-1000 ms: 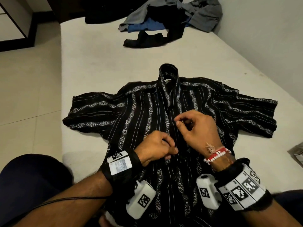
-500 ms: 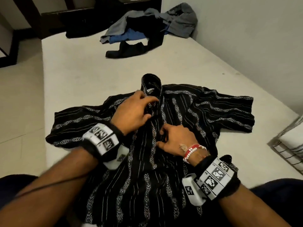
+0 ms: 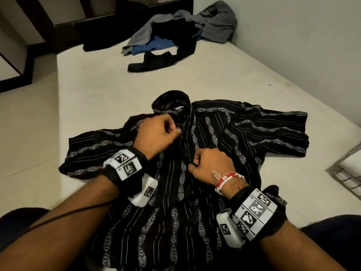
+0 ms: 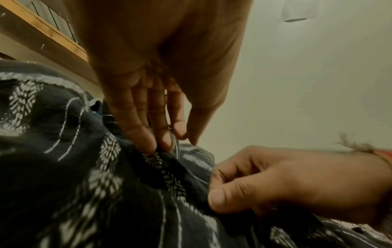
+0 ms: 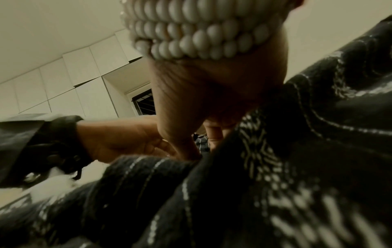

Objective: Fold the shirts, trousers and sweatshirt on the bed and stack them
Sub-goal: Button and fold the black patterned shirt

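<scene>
Fingers [image 4: 148,132] of the left hand [image 3: 156,133] pinch the shirt [image 3: 195,192] front just below its collar [image 3: 172,102]; the right hand [image 3: 211,165] pinches the placket lower down. Both sleeves lie spread on the bed [image 3: 117,85]. Farther up the bed sits a heap of clothes [image 3: 175,36].

Pale tiled floor [image 3: 27,133] lies left, a plain wall [image 3: 293,36] right, perhaps a wire rack [image 3: 347,173] at the edge.

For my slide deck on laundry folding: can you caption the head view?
Both hands, left hand and right hand, pinch the placket of a black white-patterned shirt spread on the bed.
</scene>
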